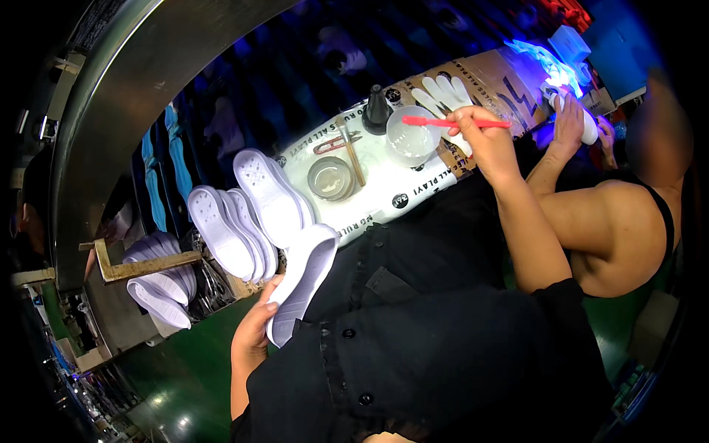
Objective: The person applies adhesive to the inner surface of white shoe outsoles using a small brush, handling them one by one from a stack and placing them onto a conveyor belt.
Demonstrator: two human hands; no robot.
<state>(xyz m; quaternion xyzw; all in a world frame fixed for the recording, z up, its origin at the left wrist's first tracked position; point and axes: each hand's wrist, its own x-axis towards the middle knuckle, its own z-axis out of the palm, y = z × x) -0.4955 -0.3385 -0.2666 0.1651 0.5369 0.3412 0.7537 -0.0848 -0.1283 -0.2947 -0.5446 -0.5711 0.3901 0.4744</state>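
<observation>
A pale lavender shoe sole [304, 275] is tilted upright against my body, with its hollow side showing. My left hand [255, 323] is closed on its lower edge, thumb inside the rim. My right hand [484, 142] pinches a slim red brush [437, 122], shaped like a toothbrush. The brush's tip is above the mouth of a translucent white cup [410, 148]; whether it touches the contents cannot be seen. Nearest to my left hand, more lavender soles [225, 232] stand stacked on edge at the table's left end.
On the covered table [384, 203] are a round glass jar [331, 179], a wooden-handled brush [352, 156], red-handled snips [334, 144], a black cone-topped bottle [377, 111] and a white glove [445, 94]. A co-worker's arm [591, 221] is close on the right. Behind the table runs dark machinery.
</observation>
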